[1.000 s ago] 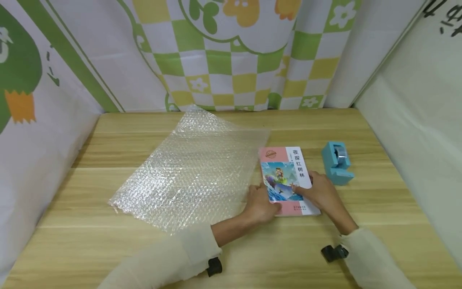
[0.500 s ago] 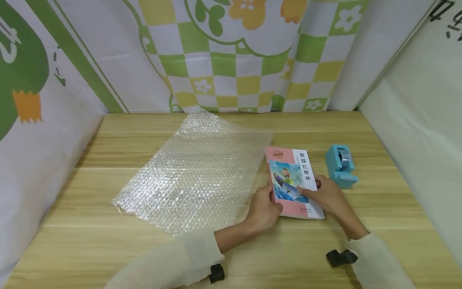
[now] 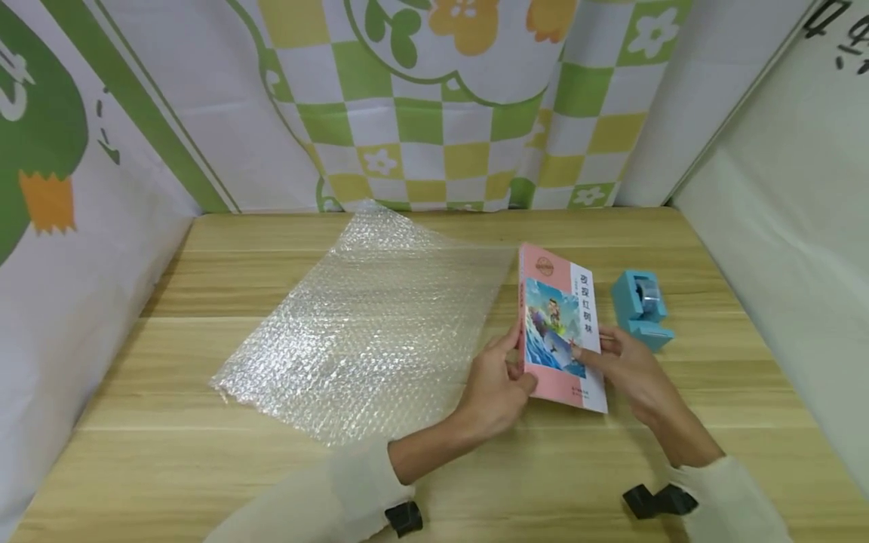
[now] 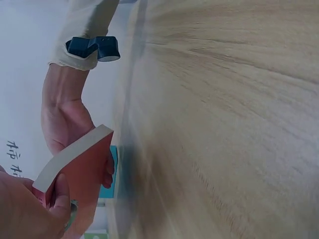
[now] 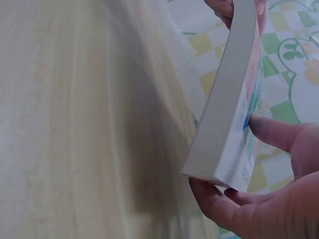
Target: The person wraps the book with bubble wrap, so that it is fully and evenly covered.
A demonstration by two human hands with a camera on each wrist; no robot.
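Note:
A pink and white book (image 3: 557, 324) with a picture on its cover is held tilted above the table, spine to the left. The left hand (image 3: 494, 388) grips its lower left edge, thumb on the front. The right hand (image 3: 634, 377) pinches the right edge, thumb on the cover and fingers behind. In the left wrist view the pink back of the book (image 4: 87, 181) shows between both hands. The right wrist view shows its thick page edge (image 5: 222, 104), with the right hand's (image 5: 279, 174) thumb and fingers on either side.
A sheet of bubble wrap (image 3: 366, 324) lies flat on the wooden table (image 3: 271, 467), left of the book. A blue tape dispenser (image 3: 641, 309) stands right of the book, close to the right hand. A checkered cloth (image 3: 421, 121) hangs behind the table.
Both hands have raised and tilted the book, its top edge now higher and its spine turned into view. It has shifted a little to the right; the bubble wrap has stayed in place.

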